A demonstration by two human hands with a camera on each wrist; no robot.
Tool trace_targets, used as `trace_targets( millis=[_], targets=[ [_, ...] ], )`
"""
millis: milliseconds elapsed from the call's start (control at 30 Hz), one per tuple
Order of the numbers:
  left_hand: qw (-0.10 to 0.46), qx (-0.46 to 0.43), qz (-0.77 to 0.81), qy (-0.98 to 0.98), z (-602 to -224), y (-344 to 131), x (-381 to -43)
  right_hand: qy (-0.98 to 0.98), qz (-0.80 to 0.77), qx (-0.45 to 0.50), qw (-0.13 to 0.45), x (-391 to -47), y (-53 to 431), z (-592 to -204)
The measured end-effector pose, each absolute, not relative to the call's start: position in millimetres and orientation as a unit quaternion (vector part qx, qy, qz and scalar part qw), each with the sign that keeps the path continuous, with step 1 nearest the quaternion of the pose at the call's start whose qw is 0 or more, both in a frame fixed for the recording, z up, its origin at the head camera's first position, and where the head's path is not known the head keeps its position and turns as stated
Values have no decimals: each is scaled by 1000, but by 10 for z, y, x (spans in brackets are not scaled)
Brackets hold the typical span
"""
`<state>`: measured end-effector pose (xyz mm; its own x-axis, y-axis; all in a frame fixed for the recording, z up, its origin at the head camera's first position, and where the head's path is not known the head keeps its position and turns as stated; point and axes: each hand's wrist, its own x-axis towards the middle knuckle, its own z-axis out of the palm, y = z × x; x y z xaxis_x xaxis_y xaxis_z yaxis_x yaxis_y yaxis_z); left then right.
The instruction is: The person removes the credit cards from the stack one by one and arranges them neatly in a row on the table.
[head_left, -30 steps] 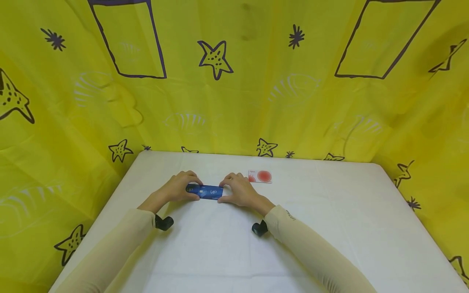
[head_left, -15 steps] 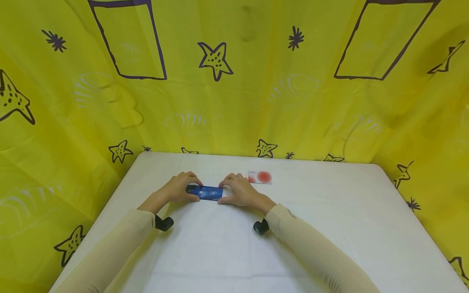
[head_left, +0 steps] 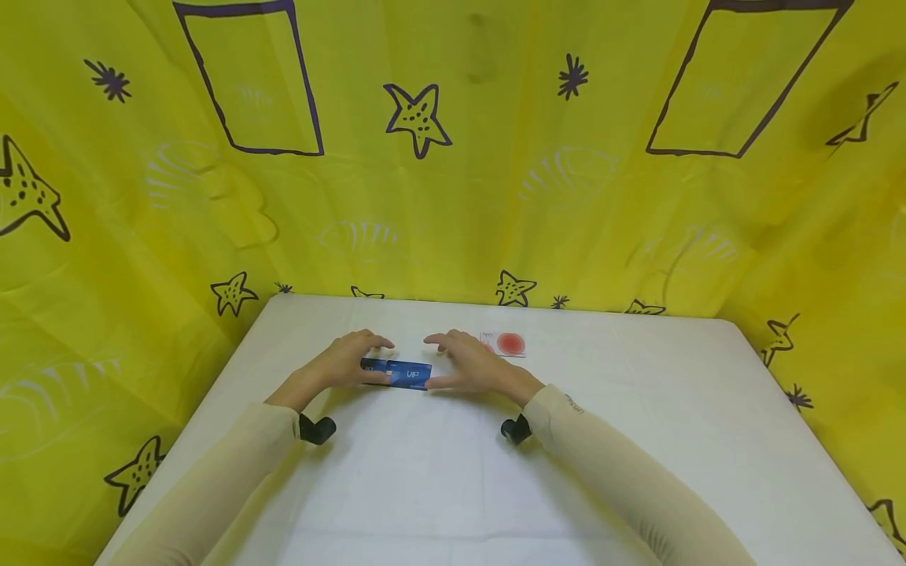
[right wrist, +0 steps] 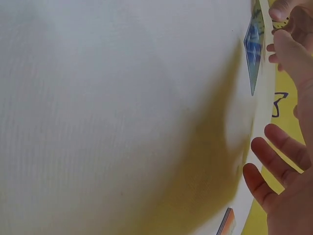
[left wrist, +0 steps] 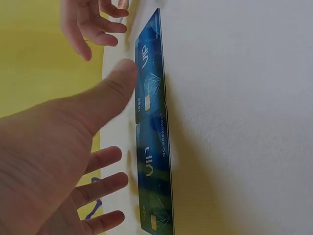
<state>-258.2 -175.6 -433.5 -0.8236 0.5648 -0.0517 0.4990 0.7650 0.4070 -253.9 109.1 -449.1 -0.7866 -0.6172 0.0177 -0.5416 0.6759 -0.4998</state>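
Two blue VIP cards lie end to end on the white table, seen best in the left wrist view. The right one shows its lettering, while my left thumb covers part of the left one. My left hand hovers at the left card, its fingers spread and the thumb close to the card surface. At the other end, my right hand is held over the right card's edge with fingers extended and parted. Neither hand grips a card. Whether the thumbs touch the cards is hard to tell.
A white card with red circles lies behind the right hand, partly covered by it. The white tabletop ends at a yellow curtain with starfish drawings. Dark wrist devices hang below both cuffs.
Both hands have let go of the cards; their fingers have lifted and opened. The right hand has shifted slightly right. The two cards stay nearly in place.
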Motion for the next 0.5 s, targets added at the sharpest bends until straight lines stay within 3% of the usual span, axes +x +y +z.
trace_targets(
  millis=[500],
  targets=[
    [42,280,232,931,-4306,-1748,-2581,913,-248,-321,52,-2572,1202,-4348]
  ],
)
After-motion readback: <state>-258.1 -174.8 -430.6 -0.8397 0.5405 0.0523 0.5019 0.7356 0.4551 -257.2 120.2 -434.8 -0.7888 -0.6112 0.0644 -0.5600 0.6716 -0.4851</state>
